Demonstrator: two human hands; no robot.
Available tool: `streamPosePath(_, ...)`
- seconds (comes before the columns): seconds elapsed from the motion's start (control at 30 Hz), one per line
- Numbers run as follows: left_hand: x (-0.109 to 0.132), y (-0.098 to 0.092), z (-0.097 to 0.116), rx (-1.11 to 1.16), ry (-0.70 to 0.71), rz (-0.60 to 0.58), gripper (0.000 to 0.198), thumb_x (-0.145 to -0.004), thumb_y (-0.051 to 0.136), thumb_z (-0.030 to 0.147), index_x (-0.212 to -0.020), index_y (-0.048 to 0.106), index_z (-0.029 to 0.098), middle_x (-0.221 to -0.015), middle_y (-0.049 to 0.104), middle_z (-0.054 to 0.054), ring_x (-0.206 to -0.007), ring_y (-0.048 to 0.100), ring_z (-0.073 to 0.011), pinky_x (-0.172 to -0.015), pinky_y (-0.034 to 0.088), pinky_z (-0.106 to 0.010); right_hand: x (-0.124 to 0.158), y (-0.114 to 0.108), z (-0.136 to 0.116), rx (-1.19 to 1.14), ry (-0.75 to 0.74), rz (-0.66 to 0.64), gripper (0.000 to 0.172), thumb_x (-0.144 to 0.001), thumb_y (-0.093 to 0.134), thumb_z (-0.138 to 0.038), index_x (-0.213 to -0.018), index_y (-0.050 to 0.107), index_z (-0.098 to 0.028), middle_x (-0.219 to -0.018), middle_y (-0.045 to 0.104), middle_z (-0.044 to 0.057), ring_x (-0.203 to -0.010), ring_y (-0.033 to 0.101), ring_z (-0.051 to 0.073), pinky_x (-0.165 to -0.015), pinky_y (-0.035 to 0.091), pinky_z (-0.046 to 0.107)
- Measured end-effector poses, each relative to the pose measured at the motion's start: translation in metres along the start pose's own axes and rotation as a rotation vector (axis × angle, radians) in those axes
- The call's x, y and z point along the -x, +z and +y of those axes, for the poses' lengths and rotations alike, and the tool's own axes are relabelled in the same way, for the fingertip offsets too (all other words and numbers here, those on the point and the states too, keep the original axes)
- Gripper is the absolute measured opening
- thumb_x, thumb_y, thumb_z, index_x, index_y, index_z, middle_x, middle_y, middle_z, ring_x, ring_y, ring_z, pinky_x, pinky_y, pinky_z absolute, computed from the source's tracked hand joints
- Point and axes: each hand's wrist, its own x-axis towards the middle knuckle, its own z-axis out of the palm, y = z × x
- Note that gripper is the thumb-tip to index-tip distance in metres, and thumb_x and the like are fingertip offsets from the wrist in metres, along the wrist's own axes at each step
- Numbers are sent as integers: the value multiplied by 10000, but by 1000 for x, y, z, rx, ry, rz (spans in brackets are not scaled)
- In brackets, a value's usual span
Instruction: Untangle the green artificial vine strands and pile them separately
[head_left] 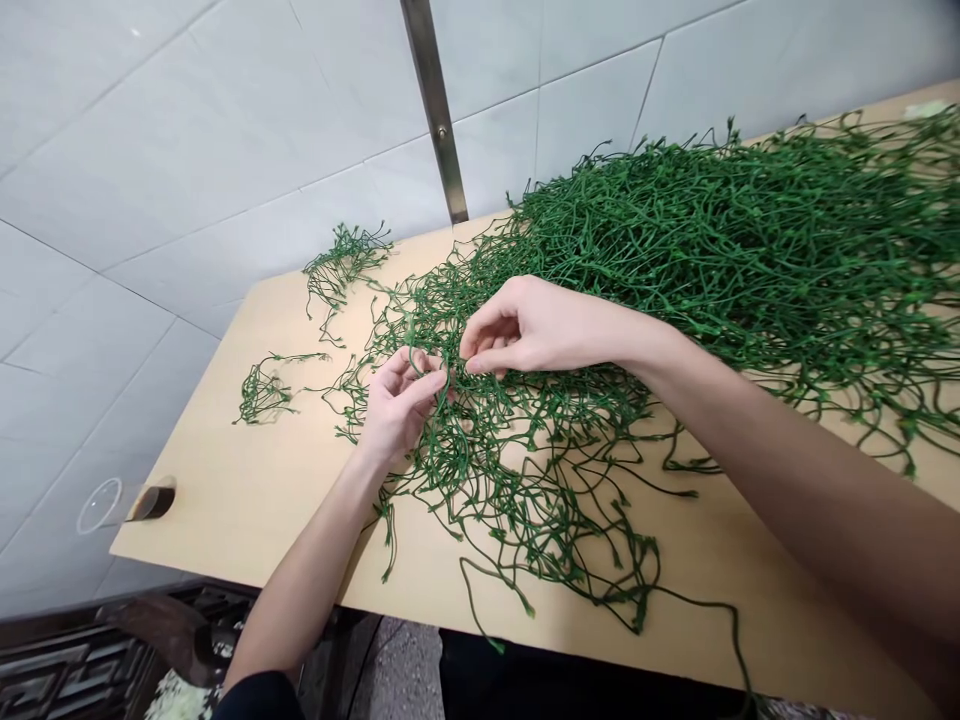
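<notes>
While both hands are working close together above the tangle, the left hand (394, 405) is curling inward, its thumb and forefinger almost meeting, and seems to be pinching a few thin green strands (466, 455). The right hand (531, 325) is coming in from the opposite side, its thumb and forefinger tips nearly together just beside the left thumb; whether a strand is passing between them, I cannot tell.

The strands are lying directly under and around this grip, spreading from it toward the person's body. Their ends are pointing many ways, so no single long axis is showing at the fingertips. The large heap (697, 230) is the clearer relation: it is stretching away to the right of the grip and a little beyond it, its long axis running roughly sideways along the wall (495, 160), and the right hand is the nearer one, its forearm crossing in front of the heap.

To the left of the grip, on the left hand's side, two small bunches are lying apart from the tangle: a farther bunch (341, 262) toward the wall and a nearer bunch (264, 392). Past them, a cup (154, 500) of dark liquid is standing near the end of the table (217, 500).
</notes>
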Motion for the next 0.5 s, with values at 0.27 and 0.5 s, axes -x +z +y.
streamPosePath(0.27,-3,0,-4,-29,70,-6,449,-559,902,202,-629,461,166,-602,535,75,-550,518,-43,-596,480,-177,-2,6,0,53,-68,-57,190,-841,650,-315,-802,697,-135,-720,634,17,-570,437,81,-551,349,267)
streamPosePath(0.5,-5,-8,-11,-12,57,-21,406,-519,928,221,-779,619,173,-649,590,70,-594,579,-45,-617,512,-155,-8,17,9,-142,-116,-47,269,-813,697,-370,-724,653,-120,-633,548,-17,-558,416,68,-519,310,247)
